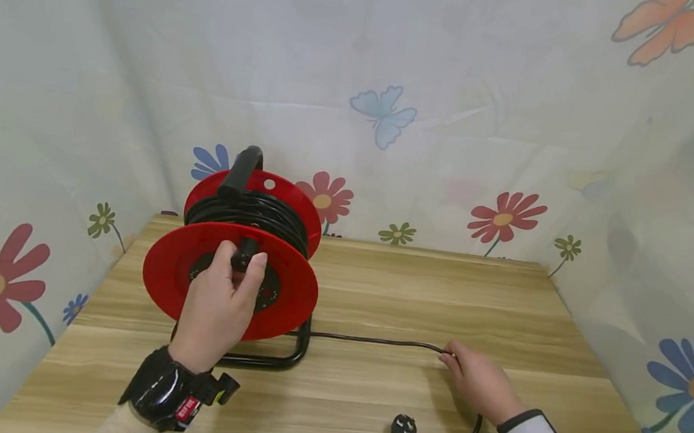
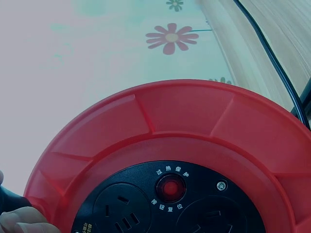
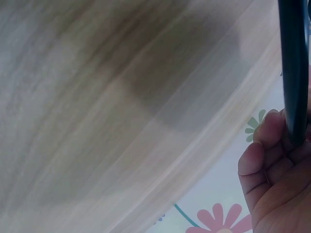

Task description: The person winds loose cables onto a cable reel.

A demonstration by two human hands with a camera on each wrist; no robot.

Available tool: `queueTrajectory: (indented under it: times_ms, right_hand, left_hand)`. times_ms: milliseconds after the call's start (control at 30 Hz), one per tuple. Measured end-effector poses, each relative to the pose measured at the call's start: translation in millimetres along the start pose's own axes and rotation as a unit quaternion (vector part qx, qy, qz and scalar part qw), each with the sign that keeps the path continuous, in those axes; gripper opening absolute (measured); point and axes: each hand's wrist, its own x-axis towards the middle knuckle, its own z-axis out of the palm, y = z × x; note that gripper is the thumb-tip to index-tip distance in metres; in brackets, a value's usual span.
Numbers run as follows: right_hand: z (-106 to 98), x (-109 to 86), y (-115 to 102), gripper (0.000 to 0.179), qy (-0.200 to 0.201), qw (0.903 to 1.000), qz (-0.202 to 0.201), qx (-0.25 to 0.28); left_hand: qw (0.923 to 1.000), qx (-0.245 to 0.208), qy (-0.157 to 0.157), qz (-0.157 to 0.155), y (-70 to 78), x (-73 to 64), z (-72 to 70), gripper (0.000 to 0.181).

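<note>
A red cable reel [image 1: 170, 272] with black cable wound between its two discs stands at the left of the table. My left hand [image 1: 220, 302] grips the black crank knob [image 1: 248, 248] on the front disc. In the left wrist view, the reel's socket panel [image 2: 194, 194] shows a round red button [image 2: 171, 188], and fingertips hold the knob at the lower left. My right hand [image 1: 482, 379] pinches the black cable [image 1: 372, 340], which runs nearly straight from the reel. Past that hand, the free end curves round to a three-pin plug [image 1: 405, 431] lying on the table.
The reel stands on a black tube frame [image 1: 268, 361] with a carrying handle [image 1: 240, 173] on top. Behind the wood-grain table [image 1: 441, 290] hangs a pale curtain [image 1: 314, 44] printed with flowers and butterflies; it also encloses both sides.
</note>
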Motion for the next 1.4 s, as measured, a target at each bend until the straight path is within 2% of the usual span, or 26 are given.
queueTrajectory:
  times_ms: [167, 467, 767, 1033, 1267, 1400]
  right_hand:
    - [-1, -0.5, -1, 0.009, -0.006, 0.9998, 0.019, -0.005]
    - [0, -3.8, 10, 0.008, 0.012, 0.9994, 0.031, 0.001]
    - [1, -11.1, 20, 0.007, 0.012, 0.9995, 0.028, -0.011]
    - [0, -9.9, 17, 0.007, 0.007, 0.9995, 0.027, -0.012]
    - [2, -13.2, 24, 0.011, 0.012, 0.9998, 0.017, -0.007]
    - [1, -16.6, 27, 0.012, 0.024, 0.9996, 0.012, -0.013]
  left_hand:
    - [1.0000, 0.000, -0.010, 0.001, 2.3, 0.6, 4.7, 0.035]
    - [0.9998, 0.007, -0.020, -0.003, 7.2, -1.9, 14.3, 0.035]
    - [0.9984, 0.032, -0.046, 0.010, 7.1, -12.8, 35.1, 0.034]
    - [0.9954, 0.049, -0.080, -0.015, 4.5, -20.3, 51.9, 0.037]
    - [0.9949, 0.062, -0.077, -0.019, 3.1, -23.7, 59.6, 0.038]
    - [0.9934, 0.070, -0.088, -0.024, 2.9, -25.4, 63.3, 0.038]
